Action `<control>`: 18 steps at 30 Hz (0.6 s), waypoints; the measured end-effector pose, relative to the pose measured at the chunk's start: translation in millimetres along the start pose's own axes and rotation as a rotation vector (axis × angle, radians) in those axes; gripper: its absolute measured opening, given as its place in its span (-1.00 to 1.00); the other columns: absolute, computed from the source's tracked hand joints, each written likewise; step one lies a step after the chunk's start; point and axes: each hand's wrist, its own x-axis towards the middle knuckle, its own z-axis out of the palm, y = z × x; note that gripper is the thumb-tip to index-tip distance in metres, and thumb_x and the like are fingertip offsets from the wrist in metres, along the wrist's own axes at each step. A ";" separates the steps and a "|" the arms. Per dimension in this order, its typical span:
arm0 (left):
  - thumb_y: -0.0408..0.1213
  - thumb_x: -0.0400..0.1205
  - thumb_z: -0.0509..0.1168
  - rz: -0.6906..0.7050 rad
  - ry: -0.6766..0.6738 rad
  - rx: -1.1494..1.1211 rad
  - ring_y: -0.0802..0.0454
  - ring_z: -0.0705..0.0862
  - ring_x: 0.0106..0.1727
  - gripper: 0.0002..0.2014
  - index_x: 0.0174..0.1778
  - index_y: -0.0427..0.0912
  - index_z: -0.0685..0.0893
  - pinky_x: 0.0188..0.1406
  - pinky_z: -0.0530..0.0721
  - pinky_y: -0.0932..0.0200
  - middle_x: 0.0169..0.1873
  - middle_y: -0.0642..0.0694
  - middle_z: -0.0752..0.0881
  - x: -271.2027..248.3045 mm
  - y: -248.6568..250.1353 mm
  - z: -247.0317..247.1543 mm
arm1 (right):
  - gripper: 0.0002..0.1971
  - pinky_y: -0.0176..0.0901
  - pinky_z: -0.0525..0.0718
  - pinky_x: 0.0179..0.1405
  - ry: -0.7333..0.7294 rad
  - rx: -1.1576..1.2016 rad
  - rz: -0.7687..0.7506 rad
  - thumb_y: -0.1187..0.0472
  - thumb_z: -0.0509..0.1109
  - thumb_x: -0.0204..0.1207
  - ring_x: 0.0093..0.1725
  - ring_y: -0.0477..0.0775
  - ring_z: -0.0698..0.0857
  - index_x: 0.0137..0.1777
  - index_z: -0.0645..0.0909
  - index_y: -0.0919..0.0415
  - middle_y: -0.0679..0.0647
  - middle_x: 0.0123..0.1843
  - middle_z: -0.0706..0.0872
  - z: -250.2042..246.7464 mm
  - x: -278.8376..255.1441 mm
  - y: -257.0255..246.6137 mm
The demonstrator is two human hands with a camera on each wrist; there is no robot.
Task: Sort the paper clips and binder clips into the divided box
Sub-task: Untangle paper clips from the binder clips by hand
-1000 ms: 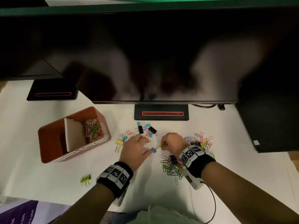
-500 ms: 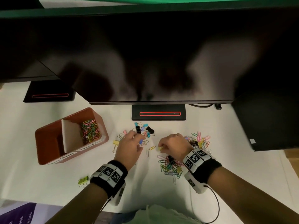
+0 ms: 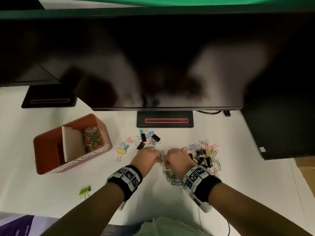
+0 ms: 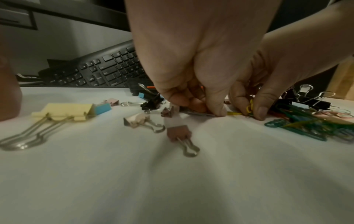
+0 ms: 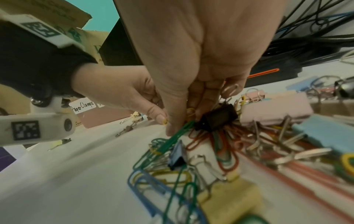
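The brown divided box [image 3: 51,147] stands at the left, with coloured paper clips [image 3: 92,138] in its right compartment. My left hand [image 3: 159,158] and right hand [image 3: 166,161] meet at mid table over a yellow paper clip [image 3: 163,163]. In the left wrist view the left hand [image 4: 212,111] pinches one end of it, and the right hand's fingers [image 4: 262,110] pinch linked yellow clips [image 4: 250,106]. Loose binder clips [image 3: 146,138] lie just beyond the left hand. A mixed pile of clips [image 3: 204,155] lies right of my right hand [image 5: 184,119].
A big dark monitor [image 3: 153,65] overhangs the table, its stand base [image 3: 165,120] behind the clips. A keyboard [image 4: 107,71] lies under it. A yellow binder clip [image 3: 120,151] and a green one [image 3: 84,191] lie apart at the left. A black box [image 3: 281,126] stands at the right.
My left hand carried a blue binder clip away to the binder clip group, let it go, and came back to the right hand, where it now pinches the yellow clip.
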 end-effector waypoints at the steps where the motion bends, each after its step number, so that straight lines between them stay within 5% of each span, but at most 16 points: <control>1: -0.28 0.60 0.28 0.001 0.007 -0.006 -0.12 0.63 -0.06 -0.87 -0.05 -0.22 0.70 -0.04 0.55 0.12 -0.13 -0.18 0.68 -0.8 -1.2 1.5 | -0.82 0.03 0.43 0.27 -0.004 0.001 -0.003 0.09 0.34 0.54 0.20 0.13 0.59 0.10 0.65 0.07 0.06 0.14 0.69 0.0 0.3 0.7; 11: -0.26 0.46 0.44 -0.043 0.101 -0.020 -0.08 0.59 0.13 -0.73 0.08 -0.12 0.69 0.17 0.56 0.05 0.07 -0.06 0.68 -23.6 -23.2 -7.8 | -0.75 0.06 0.40 0.29 -0.084 -0.100 0.000 0.03 0.28 0.58 0.20 0.14 0.58 0.19 0.61 0.08 0.12 0.18 0.67 -0.6 6.1 4.2; 18: -0.21 0.57 0.30 -0.042 0.042 0.084 -0.10 0.55 0.11 -0.86 -0.02 -0.11 0.71 0.12 0.52 0.02 -0.01 -0.06 0.64 -14.4 -17.4 -3.2 | -0.80 0.01 0.38 0.24 0.054 -0.003 -0.006 0.02 0.28 0.57 0.14 0.10 0.60 0.07 0.67 0.00 0.01 0.11 0.69 -13.2 2.3 11.0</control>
